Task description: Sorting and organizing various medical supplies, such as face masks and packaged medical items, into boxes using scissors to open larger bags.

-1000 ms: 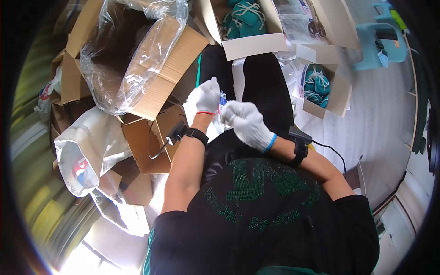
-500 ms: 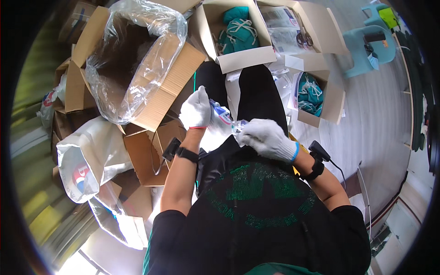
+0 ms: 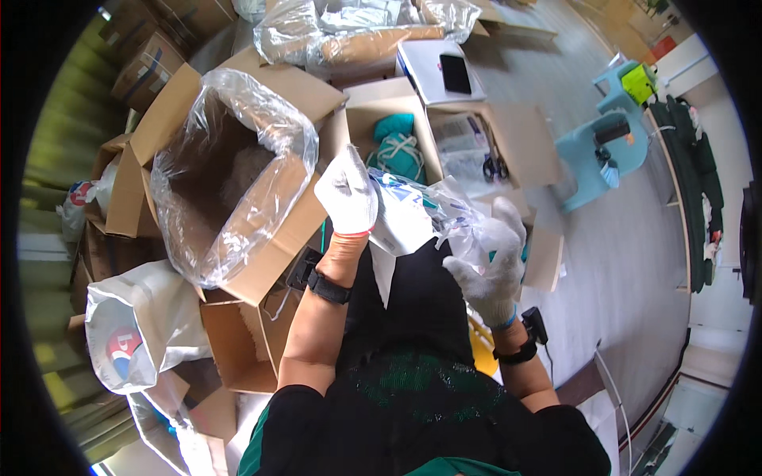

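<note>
Both hands wear white knit gloves. My left hand [image 3: 347,193] is closed, its fingers pinching the left end of a clear plastic bag [image 3: 462,216] with blue and white print. The bag stretches rightward over my lap, in front of the box of green bundles. At its crumpled right end is my right hand [image 3: 490,266], with thumb and fingers spread apart. Beyond the bag, a tied green cloth bundle [image 3: 399,156] lies in an open cardboard box [image 3: 429,141]. White flaps or sheets below the bag partly cover my legs.
On the left stands a large carton [image 3: 274,230] lined with clear plastic. Nearer are a white sack [image 3: 171,309] and a small open carton [image 3: 238,345]. Scissors [image 3: 496,164] lie in a box at right. A phone [image 3: 455,74] rests on a white box; a blue chair [image 3: 607,155] stands farther right.
The view has tilted up, showing more boxes at the back. My right hand has gone from a closed grip to spread fingers. The plastic bag is now stretched out wider between my hands.
</note>
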`<state>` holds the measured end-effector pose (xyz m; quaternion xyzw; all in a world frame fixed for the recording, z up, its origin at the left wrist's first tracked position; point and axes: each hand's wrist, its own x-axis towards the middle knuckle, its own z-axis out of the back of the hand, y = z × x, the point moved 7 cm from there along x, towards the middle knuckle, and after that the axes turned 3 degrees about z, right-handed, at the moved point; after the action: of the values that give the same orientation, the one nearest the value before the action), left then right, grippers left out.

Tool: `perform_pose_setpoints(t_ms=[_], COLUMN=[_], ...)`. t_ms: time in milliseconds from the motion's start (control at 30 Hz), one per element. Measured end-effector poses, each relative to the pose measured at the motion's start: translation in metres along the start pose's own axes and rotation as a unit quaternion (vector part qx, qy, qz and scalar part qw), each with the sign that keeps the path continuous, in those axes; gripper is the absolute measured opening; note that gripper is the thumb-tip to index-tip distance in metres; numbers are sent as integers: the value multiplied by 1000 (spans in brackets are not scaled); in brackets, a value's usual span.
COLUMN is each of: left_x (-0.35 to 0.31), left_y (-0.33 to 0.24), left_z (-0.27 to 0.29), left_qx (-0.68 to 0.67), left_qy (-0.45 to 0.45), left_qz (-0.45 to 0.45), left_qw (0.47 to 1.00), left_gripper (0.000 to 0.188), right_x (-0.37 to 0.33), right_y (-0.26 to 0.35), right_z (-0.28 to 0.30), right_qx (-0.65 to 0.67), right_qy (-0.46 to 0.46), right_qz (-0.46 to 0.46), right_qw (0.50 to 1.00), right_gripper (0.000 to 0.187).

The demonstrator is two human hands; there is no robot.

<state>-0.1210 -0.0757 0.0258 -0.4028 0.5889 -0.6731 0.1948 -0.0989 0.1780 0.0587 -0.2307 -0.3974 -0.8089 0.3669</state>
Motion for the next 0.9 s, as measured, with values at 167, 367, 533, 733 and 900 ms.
perform_pose_setpoints(t_ms=[167,367,533,733,900], left_x=[27,38,19,-14,-38], left_y=[24,88,137,260,246], left_z=[-36,-70,-94,-136,-140], left_qx=[-41,-40,-221,-502,-478], left_qy=[-57,-57,-109,-28,-70], left_qz=[56,317,529,593,625], left_qw=[996,946,812,628,613], left_gripper=[46,47,52,53,53], right_x=[7,29,43,99,111], right_y=[-50,-107,-129,-96,-106], right_z=[-46,-98,-88,-85,-87], right_qx=[90,464,219,14,-10], right_qy=[36,-16,0,-37,-5], right_qz=[-239,-410,-331,-119,-23], right_qw=[966,785,918,992,1000], right_gripper=[108,65,25,20,20])
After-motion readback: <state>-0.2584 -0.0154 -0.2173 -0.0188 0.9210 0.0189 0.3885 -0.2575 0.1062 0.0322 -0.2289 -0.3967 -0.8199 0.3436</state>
